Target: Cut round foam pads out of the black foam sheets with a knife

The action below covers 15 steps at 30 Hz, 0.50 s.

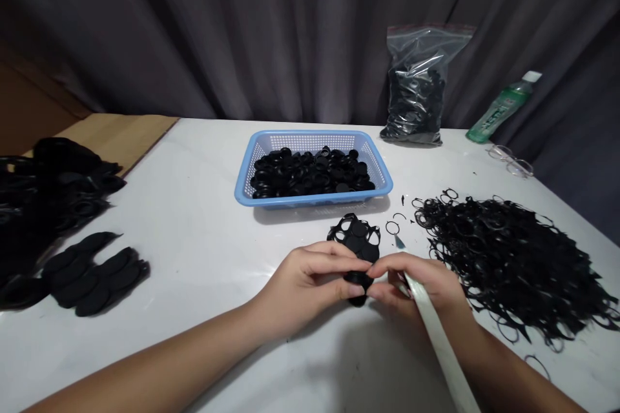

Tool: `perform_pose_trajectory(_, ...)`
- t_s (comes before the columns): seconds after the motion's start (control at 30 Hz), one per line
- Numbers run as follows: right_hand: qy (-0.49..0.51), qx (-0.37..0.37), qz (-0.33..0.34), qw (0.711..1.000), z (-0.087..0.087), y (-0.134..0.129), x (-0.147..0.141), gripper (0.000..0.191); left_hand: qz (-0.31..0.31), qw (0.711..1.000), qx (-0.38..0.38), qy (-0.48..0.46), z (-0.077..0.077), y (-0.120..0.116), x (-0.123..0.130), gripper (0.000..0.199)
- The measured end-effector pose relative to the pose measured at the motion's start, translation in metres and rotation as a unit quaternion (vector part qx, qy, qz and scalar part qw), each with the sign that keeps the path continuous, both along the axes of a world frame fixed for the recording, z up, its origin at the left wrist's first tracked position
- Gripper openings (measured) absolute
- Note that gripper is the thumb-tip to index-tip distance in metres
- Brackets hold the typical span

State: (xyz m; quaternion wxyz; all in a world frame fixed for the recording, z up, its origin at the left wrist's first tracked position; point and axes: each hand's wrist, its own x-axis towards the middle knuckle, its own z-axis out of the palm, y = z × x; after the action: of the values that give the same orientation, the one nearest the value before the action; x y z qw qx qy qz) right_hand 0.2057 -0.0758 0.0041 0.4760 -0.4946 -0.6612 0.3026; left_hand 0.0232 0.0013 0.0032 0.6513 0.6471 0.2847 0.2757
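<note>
Near the middle front of the table, a black sheet of joined round pieces [359, 239] is held up between both hands. My left hand [312, 277] pinches its lower round part between thumb and fingers. From the right, my right hand [411, 284] grips the edge of that same part with thumb and forefinger, the fingertips of both hands almost touching. A long pale strip-like handle [438, 339] lies in my right palm and runs toward the front edge; the end inside the hand is hidden.
A blue basket [314, 200] of black round parts stands behind the hands. Black ring-like scraps [513, 264] are heaped right, black sheets [92, 274] lie left. Farther back are a filled zip bag [415, 100], a green bottle [501, 110] and glasses [511, 160].
</note>
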Motion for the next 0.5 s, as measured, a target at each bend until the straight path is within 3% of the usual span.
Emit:
perform_pose_trajectory(0.1,-0.014,-0.025,0.017,0.999,-0.0006,0.0016,0.0028,0.003,-0.004,1.000,0.011,0.005,-0.0011,-0.0012,0.0007,0.031)
perform_pose_trajectory(0.5,-0.057,-0.096,0.078,0.991,0.0077,-0.0002,0.0073,0.013,-0.029,0.997,0.060,0.033,0.0006,-0.0003,0.0024,0.029)
